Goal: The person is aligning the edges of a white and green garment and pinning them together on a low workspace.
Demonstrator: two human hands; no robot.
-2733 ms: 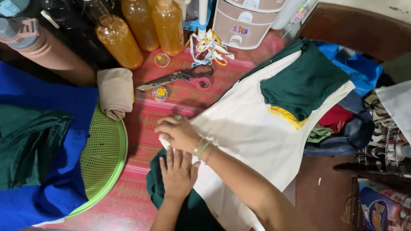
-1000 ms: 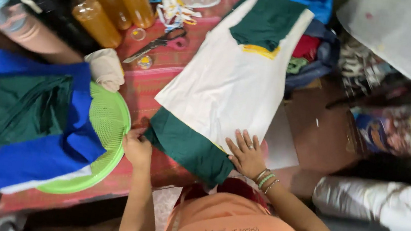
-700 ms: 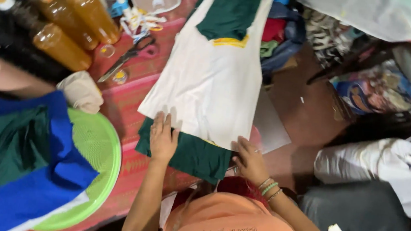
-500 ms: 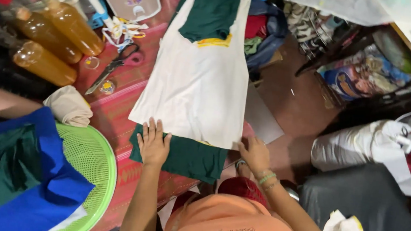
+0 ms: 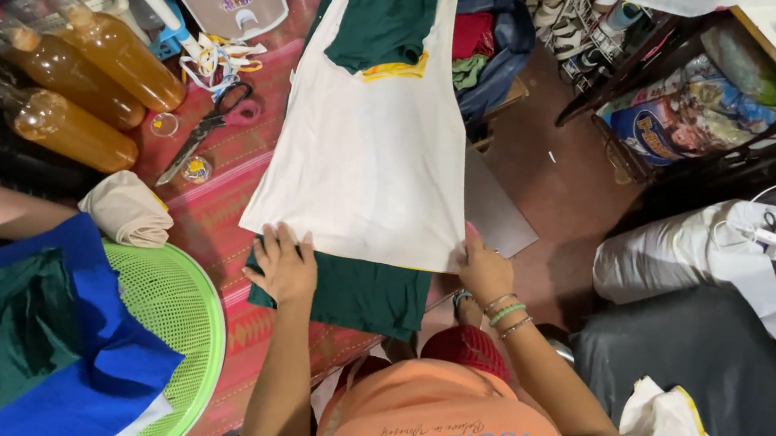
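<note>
White sleeveless shirt (image 5: 369,164) w/ dark green trim laid flat along red patterned tabletop (image 5: 219,202), hem nearest body. Left hand (image 5: 284,263) flat on hem's left corner, fingers spread. Right hand (image 5: 485,267) at right corner over table edge, fingers curled, seemingly pinching cloth. Judged light, limp, prone to wrinkling; best gripped at hem corners. Scissors (image 5: 210,128), amber bottles (image 5: 88,85) alongside.

Left hand (image 5: 284,265): palm down, fingers spread and pointing away, pressed flat.
Right hand (image 5: 483,267): fingers curled, closed in a pinch at the edge.
Right wrist: wears several bracelets.
Forearms: both bare, extended forward from the torso.
</note>
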